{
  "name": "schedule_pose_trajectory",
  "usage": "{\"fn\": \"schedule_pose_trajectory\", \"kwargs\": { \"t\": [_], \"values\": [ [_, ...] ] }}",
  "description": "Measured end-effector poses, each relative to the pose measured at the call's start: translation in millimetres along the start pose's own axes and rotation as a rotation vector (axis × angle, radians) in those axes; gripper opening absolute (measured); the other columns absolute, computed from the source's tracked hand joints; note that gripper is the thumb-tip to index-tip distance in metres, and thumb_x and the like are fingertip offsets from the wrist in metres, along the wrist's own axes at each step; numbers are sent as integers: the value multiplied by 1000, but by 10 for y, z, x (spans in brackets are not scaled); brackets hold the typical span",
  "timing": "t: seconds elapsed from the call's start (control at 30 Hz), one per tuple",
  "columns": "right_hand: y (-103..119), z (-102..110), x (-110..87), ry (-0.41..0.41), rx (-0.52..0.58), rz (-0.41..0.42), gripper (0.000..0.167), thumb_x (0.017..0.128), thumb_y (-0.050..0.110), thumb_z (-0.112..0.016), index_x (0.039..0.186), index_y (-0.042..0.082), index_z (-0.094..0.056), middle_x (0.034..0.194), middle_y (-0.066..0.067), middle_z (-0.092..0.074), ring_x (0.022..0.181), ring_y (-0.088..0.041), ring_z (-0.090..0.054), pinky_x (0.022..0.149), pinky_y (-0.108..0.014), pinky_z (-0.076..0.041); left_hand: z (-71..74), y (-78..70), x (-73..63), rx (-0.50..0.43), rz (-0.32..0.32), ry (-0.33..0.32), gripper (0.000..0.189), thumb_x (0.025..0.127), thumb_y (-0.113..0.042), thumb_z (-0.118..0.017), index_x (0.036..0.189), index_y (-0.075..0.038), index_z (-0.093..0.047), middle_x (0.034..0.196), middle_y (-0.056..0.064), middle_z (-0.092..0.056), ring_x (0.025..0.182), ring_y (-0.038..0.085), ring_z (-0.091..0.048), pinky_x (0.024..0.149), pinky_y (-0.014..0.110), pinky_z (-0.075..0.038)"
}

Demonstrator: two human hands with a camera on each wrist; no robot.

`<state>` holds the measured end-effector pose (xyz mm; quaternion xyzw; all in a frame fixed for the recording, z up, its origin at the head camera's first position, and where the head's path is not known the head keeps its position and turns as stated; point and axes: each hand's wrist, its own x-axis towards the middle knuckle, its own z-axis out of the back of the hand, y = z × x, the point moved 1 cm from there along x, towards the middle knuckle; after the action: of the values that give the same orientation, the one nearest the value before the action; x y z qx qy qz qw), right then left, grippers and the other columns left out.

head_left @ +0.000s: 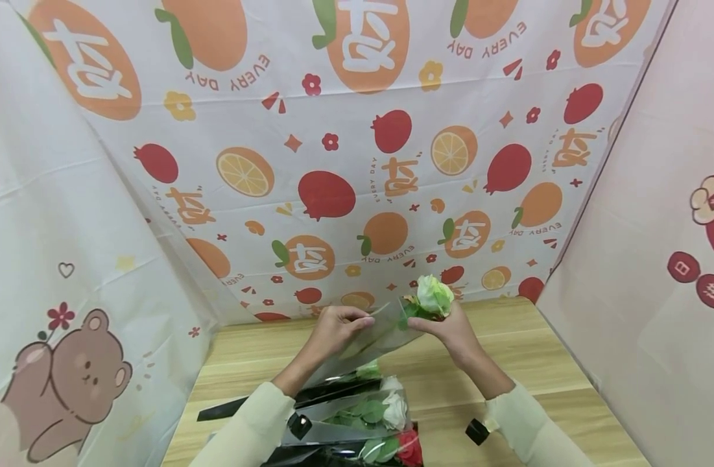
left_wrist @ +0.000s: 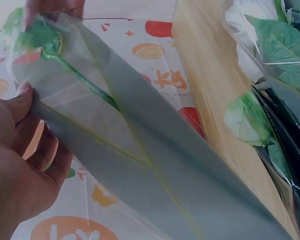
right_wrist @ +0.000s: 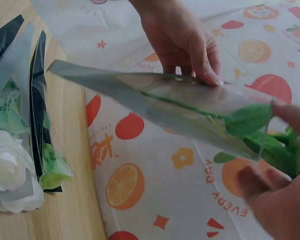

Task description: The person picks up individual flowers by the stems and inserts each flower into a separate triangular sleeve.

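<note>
My left hand [head_left: 340, 329] pinches the upper edge of a grey and clear flower sleeve [left_wrist: 190, 170] between thumb and fingers. Across from it, my right hand [head_left: 454, 329] holds an artificial rose [head_left: 434, 296] with a pale green-white head, near the sleeve's open end. The rose's green stem [left_wrist: 82, 77] runs down inside the sleeve, and its leaves [right_wrist: 250, 120] are at the mouth. The head stays outside, beyond the rim. Sleeve and rose are held above the table, tilted, with the narrow end toward the lower left.
Several wrapped flowers lie at the front of the wooden table [head_left: 543, 363]: a white rose [head_left: 394, 410], a red rose [head_left: 410, 446] and a greenish one [left_wrist: 247, 120] in black wrapping. Fruit-printed cloth [head_left: 333, 143] hangs behind the table, with more cloth on both sides.
</note>
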<state>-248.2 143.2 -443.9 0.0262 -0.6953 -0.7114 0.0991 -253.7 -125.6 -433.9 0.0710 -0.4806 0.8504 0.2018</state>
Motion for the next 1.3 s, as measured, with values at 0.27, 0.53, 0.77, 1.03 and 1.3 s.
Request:
{"fn": "schedule_pose_trajectory", "kwargs": {
  "t": [0.27, 0.53, 0.77, 1.03, 1.3],
  "values": [
    [100, 75, -22, -37, -56, 286, 73, 98, 12, -69, 161, 26, -34, 164, -7, -39, 144, -17, -50, 112, -34, -47, -22, -40, -15, 11, -17, -2, 10, 91, -24, -80, 90, -15, -84, 91, 4, -81, 67, 4, -64, 61, 21, -51],
    [103, 33, -54, -53, -219, 496, 51, 114, 31, -35, 161, 11, -38, 172, -9, -24, 159, -37, -19, 120, -76, -10, -43, -92, -38, 22, -54, 14, 7, 91, -23, -80, 91, -17, -84, 91, 2, -82, 64, 5, -64, 59, 23, -53],
    [72, -9, -49, -7, -178, 527, 61, 114, 45, -9, 167, 18, -22, 175, -4, -17, 162, -30, -11, 123, -73, -3, -41, -129, -43, 22, -66, 22, 8, 92, -24, -80, 91, -17, -84, 90, 2, -82, 61, 8, -65, 57, 23, -53],
    [13, -63, -35, 107, -216, 545, 75, 109, 61, -5, 169, 16, -8, 177, 2, -6, 164, -35, -1, 119, -78, 0, -38, -133, -38, 18, -63, 24, 8, 93, -24, -79, 92, -17, -84, 92, 2, -82, 60, 6, -64, 58, 23, -53],
    [2, -157, -27, 174, -356, 534, 79, 106, 66, -4, 169, 18, -1, 177, -2, 0, 162, -42, -2, 121, -76, -3, -33, -112, -29, 19, -68, 11, 8, 92, -24, -79, 91, -19, -84, 88, 0, -81, 57, 2, -58, 56, 22, -49]
  ]
}}
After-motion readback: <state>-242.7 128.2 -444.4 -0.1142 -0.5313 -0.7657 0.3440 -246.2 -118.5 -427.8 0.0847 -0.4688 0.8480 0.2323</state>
